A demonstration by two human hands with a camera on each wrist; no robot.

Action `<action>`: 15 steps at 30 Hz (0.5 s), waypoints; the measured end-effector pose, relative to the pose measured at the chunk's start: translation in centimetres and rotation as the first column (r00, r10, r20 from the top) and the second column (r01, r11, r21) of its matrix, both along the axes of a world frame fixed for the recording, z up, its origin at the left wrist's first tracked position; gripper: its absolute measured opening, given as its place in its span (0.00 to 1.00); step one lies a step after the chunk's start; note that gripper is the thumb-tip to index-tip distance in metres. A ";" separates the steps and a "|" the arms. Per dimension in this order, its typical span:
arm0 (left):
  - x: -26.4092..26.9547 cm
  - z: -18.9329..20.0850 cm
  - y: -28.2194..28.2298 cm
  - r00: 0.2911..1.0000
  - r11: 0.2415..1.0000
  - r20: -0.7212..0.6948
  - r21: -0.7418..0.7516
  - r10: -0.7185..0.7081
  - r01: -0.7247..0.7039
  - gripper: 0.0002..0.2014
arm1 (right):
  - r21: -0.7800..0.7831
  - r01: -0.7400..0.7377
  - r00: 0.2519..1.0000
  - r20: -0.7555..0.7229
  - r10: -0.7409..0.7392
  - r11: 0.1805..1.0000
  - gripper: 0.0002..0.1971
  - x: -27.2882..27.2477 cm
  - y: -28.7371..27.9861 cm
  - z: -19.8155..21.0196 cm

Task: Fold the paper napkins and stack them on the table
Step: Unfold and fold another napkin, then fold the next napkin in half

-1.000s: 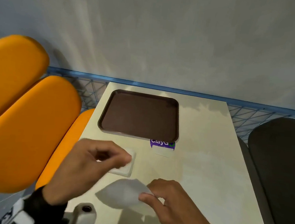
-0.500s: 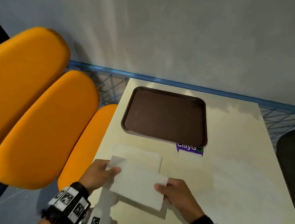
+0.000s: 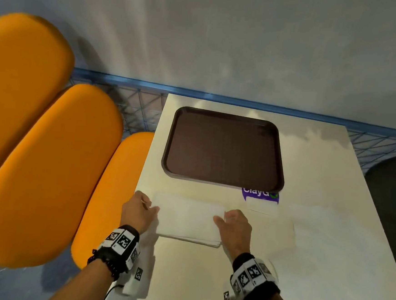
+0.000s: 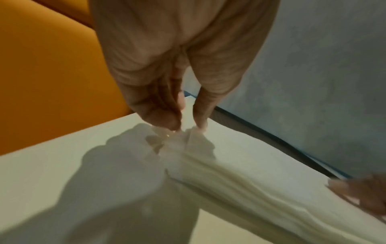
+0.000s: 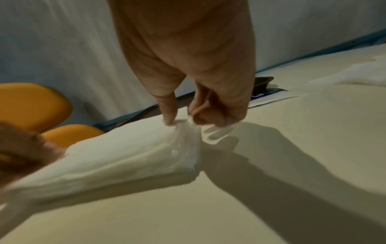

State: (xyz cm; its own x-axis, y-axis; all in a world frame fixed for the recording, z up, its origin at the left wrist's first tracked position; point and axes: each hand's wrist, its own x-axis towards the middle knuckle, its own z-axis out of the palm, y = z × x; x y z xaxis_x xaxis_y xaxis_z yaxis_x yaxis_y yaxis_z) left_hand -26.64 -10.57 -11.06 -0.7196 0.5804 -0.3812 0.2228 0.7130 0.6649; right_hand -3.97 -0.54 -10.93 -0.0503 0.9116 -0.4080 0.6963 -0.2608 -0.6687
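Napkins (image 3: 188,216), white and folded into a flat layered stack, lay on the pale surface (image 3: 313,265) near its left front part, just in front of the brown tray (image 3: 225,149) but apart from it. The left hand (image 3: 137,212) was at the stack's left edge and the right hand (image 3: 233,226) at its right edge, one on each side.

In the left wrist view the left hand's fingers (image 4: 160,113) pointed down, with thumb and fingertips brought together in a pinch on the far left corner of the stack (image 4: 240,178), the paper there gathered into small creases. In the right wrist view the right hand's thumb (image 5: 168,109) and curled fingers likewise pinched the far right corner of the stack (image 5: 125,156), which was lifted slightly into a peak while the rest rested on the surface. Several thin layers showed along the near edge of the stack.

A purple sticker (image 3: 259,195) with white lettering sat on the surface at the tray's near right corner, partly covered by the tray. Orange chair cushions (image 3: 49,161) stood to the left of the surface, and a grey wall (image 3: 224,38) rose behind it above a blue rail (image 3: 220,97).
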 end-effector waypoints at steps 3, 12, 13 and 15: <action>1.1 0.1 -0.2 0.926 0.965 -0.329 0.116 -0.184 0.233 0.15 | 0.286 -0.257 0.965 0.134 0.227 0.923 0.14 -0.3 -1.4 -0.1; 4.2 -3.4 0.8 0.532 0.559 -0.183 -0.362 -0.827 0.746 0.32 | 0.032 -0.788 0.536 0.526 0.660 0.615 0.35 -1.6 -3.5 -4.3; 3.9 -3.9 0.7 0.525 0.551 -0.181 -0.376 -0.832 0.745 0.33 | 0.036 -0.790 0.530 0.541 0.653 0.612 0.35 -1.6 -3.8 -4.7; 3.7 -4.4 0.6 0.524 0.543 -0.169 -0.411 -0.834 0.732 0.34 | 0.038 -0.774 0.548 0.541 0.638 0.632 0.36 -1.5 -4.1 -5.0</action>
